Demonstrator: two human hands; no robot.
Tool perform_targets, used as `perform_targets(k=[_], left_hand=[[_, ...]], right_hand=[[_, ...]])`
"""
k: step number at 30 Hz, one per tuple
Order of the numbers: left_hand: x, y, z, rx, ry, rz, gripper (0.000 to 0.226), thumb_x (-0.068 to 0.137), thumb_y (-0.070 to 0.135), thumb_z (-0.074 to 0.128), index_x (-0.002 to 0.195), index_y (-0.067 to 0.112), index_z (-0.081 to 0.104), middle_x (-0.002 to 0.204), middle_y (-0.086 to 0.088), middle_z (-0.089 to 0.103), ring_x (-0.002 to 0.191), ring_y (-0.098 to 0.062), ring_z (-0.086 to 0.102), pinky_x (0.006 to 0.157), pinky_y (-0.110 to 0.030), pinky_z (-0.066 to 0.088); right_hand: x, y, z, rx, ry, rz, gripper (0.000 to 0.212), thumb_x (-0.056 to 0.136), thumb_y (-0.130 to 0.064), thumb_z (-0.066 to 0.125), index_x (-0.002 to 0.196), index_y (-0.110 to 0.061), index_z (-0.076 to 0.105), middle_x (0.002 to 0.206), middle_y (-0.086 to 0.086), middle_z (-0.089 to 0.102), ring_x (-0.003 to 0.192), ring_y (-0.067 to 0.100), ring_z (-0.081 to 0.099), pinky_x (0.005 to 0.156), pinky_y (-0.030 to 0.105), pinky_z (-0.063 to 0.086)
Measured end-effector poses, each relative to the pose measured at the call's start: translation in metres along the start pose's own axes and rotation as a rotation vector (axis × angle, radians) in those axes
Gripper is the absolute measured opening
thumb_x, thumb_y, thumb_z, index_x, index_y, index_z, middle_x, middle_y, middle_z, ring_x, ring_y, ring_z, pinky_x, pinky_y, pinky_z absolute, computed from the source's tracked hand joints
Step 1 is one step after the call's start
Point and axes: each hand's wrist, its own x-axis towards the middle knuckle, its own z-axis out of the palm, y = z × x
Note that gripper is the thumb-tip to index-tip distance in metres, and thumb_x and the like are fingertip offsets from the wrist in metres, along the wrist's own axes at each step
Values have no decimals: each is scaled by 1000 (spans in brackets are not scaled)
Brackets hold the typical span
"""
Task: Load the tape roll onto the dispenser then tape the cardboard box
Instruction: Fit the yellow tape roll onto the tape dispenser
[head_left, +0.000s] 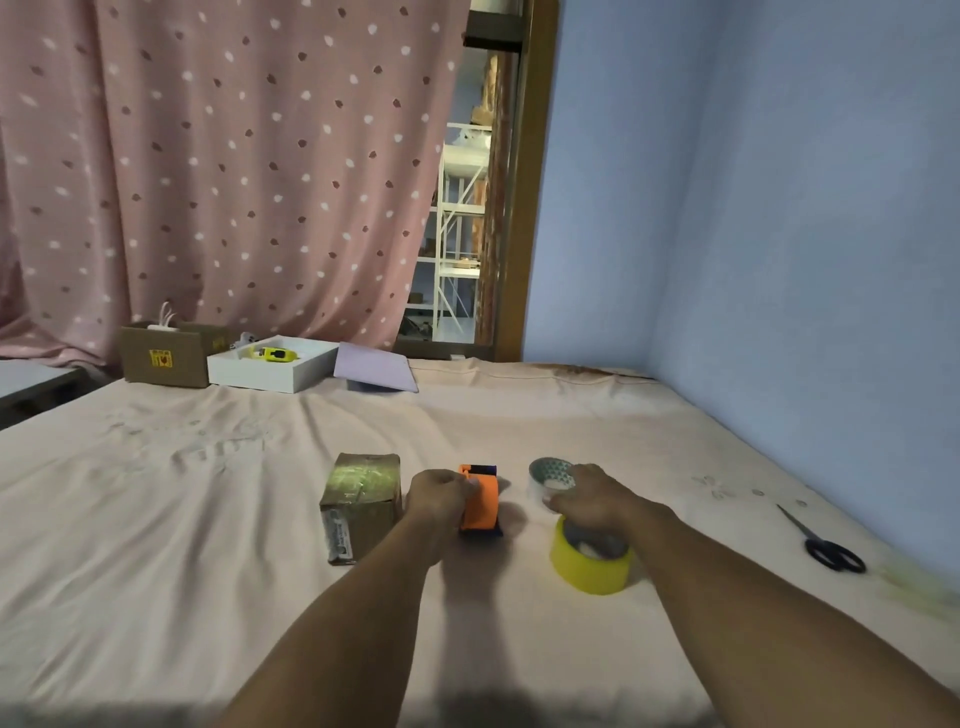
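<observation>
An orange and dark blue tape dispenser (482, 501) stands on the bed in the middle. My left hand (435, 498) is closed on its left side. A small brown cardboard box (362, 499) with shiny tape on top lies just left of that hand. To the right, a clear tape roll (546, 475) lies on the sheet, and a yellow tape roll (592, 558) lies nearer to me. My right hand (592, 498) rests over both rolls, fingertips touching the clear one; whether it grips either roll is unclear.
Black scissors (826, 545) lie at the right near the blue wall. At the far edge of the bed stand a larger cardboard box (166, 358), a white tray (270, 371) with a yellow tool, and a lilac board (375, 368). A pink curtain hangs behind.
</observation>
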Motion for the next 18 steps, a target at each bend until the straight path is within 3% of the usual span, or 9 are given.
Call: perform_targets(k=[5,8,10,13,18], left_hand=[[10,-10,8,39,70,-22,8,83,20,76,81,15,70,114,-24,73,110,-43,69,97,-55,58],[-7,-4,15,36,143,-12,18,92,20,71,106,9,74,120,-18,71,112,-38,66,101,-44,55],[-13,-4,17,28,168,-1,28,96,20,67,120,6,72,122,-17,70,110,-35,63,99,-38,52],[-15,-3,16,11,171,-18,29,97,17,67,124,5,71,122,-17,67,112,-35,62,98,-37,50],[-15,1,12,-14,122,-30,7,94,12,70,99,9,66,117,-19,67,115,-39,64,104,-51,54]], right_hand=[[-30,-6,-21,-155,81,-151,74,64,-77,73,100,-16,53,106,5,49,98,24,53,75,34,45],[-42,-6,-19,-151,-19,-127,67,54,-75,80,81,-18,57,85,0,59,79,19,57,59,31,40],[-46,-1,-13,-156,-76,-109,59,52,-70,83,75,-20,64,85,0,68,78,18,63,62,31,44],[-49,7,-11,-185,-125,-112,51,52,-61,87,76,-21,66,83,1,67,78,20,64,67,31,50],[-49,10,-17,-78,-93,-132,29,66,-36,90,74,-11,77,83,4,66,83,23,64,68,29,49]])
